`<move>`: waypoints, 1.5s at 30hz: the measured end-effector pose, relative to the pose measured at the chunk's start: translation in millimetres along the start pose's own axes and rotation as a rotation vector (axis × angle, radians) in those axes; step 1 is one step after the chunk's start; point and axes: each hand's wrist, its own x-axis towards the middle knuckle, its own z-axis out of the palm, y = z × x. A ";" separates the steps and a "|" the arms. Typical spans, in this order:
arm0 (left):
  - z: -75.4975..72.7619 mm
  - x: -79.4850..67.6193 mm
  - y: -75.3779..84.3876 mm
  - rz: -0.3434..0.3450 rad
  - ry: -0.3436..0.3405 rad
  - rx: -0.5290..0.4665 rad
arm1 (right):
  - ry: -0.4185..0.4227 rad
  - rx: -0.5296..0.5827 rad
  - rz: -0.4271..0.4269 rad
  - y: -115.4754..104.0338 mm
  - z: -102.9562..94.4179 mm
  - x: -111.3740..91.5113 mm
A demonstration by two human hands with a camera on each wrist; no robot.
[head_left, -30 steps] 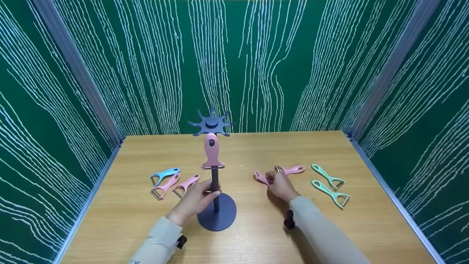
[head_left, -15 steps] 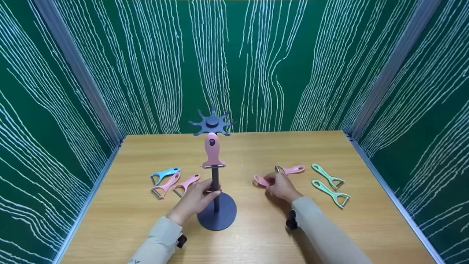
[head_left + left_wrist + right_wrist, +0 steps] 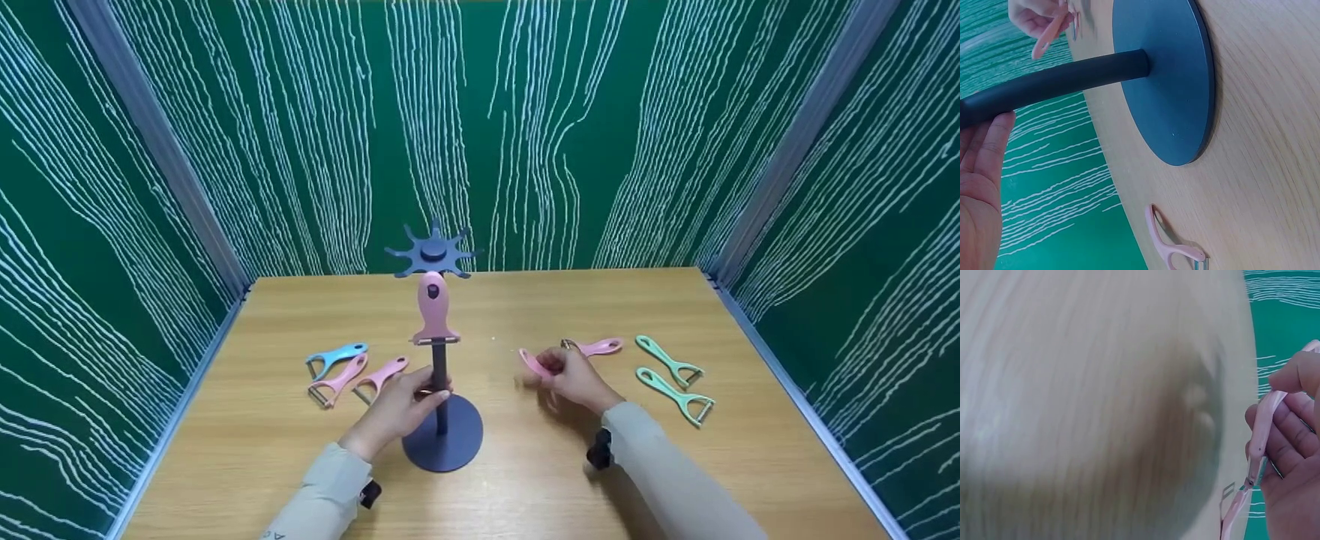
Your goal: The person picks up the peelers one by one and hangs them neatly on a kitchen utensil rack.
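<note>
On the wood-grain table (image 3: 521,487), dark blue-grey stand with spoked top and round base (image 3: 440,358) is upright; left hand (image 3: 397,412) wraps its post. Step, as judged: picking up; next move calls for a secure lift, stand steadied. Right hand (image 3: 576,379), fingers bent, pinches a pink, plastic-looking peeler (image 3: 534,364) right of the stand: handle tilted, looped end projecting, metal blade by the fingers.

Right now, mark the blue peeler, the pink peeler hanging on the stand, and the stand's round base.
Blue peeler (image 3: 343,352): head view, on its handle.
Hanging pink peeler (image 3: 433,315): head view, on its handle, below the hole.
Round base (image 3: 1176,112): left wrist view, on its flat top face.
</note>
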 end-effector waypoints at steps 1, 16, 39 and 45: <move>0.1 0.0 -0.2 -0.006 -0.001 -0.003 | 0.000 0.010 0.010 -1.4 -0.4 -1.0; 2.6 0.4 -1.7 0.066 0.025 0.000 | -0.067 0.168 -0.125 -8.5 -8.4 -5.5; 2.1 -0.7 -0.4 -0.012 0.006 0.009 | 0.012 0.180 -0.086 -57.8 -14.9 -20.2; 1.8 -1.0 -0.2 -0.026 0.004 -0.018 | 0.017 0.220 -0.194 -69.9 -16.9 -23.4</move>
